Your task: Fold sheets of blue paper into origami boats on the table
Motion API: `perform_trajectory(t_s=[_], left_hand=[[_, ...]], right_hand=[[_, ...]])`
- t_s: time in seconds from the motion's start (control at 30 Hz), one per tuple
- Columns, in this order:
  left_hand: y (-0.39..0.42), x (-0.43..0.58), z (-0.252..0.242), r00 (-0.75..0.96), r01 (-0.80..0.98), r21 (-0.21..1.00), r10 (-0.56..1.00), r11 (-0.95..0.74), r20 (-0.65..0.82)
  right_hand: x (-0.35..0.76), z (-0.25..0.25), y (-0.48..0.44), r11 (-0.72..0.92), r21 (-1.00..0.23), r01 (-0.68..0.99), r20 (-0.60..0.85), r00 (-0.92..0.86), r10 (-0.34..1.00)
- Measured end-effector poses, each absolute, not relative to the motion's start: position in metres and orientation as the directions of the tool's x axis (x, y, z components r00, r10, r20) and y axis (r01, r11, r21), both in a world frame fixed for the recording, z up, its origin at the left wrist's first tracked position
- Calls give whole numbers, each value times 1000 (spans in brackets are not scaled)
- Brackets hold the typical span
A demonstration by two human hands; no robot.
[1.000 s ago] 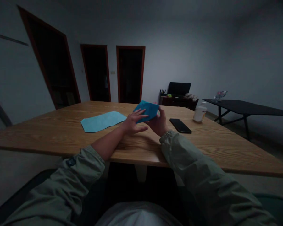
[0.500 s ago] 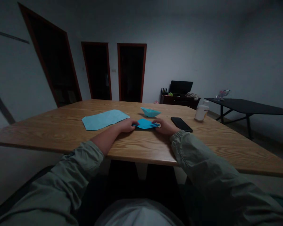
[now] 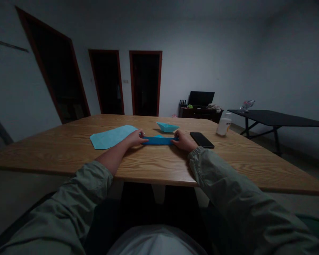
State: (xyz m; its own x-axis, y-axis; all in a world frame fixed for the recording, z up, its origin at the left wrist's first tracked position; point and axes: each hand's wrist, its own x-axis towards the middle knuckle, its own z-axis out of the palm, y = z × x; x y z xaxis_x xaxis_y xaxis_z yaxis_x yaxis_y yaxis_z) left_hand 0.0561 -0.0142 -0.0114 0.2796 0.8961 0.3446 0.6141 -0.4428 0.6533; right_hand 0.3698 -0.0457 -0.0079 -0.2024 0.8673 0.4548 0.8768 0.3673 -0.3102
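Observation:
A piece of folded blue paper (image 3: 159, 141) is stretched between my two hands just above the wooden table, showing a long, darker blue strip along its near side. Behind the strip, a small lighter blue point of paper sticks up. My left hand (image 3: 134, 138) pinches the strip's left end between thumb and fingers. At the right end, my right hand (image 3: 184, 140) grips it the same way. A light blue folded paper boat (image 3: 167, 127) stands just beyond the strip. Left of my left hand lies a flat light blue paper sheet (image 3: 108, 137), partly covered by that hand.
To the right of my right hand lies a black phone (image 3: 202, 140), with a white bottle (image 3: 224, 124) farther right. The wooden table's (image 3: 154, 173) front edge runs close to my body. A black table (image 3: 279, 118) stands beyond on the right.
The blue paper has gone from lying rather flat to showing a raised dark strip facing me. My left hand has shifted left, farther from the right one. The view has turned slightly.

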Motion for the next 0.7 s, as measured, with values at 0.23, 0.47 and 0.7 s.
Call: perform_trajectory(t_s=[0.23,0.47,0.7], left_hand=[[-18,58,-8,344,695,540,879,-475,331],[-17,60,-10,287,712,549,896,-437,340],[-19,63,-7,300,767,436,863,-471,406]], right_hand=[[374,3,-50,378,-201,904,406,-274,872],[371,6,-56,416,-220,882,347,-328,879],[375,1,-52,482,-348,804,268,-408,873]])
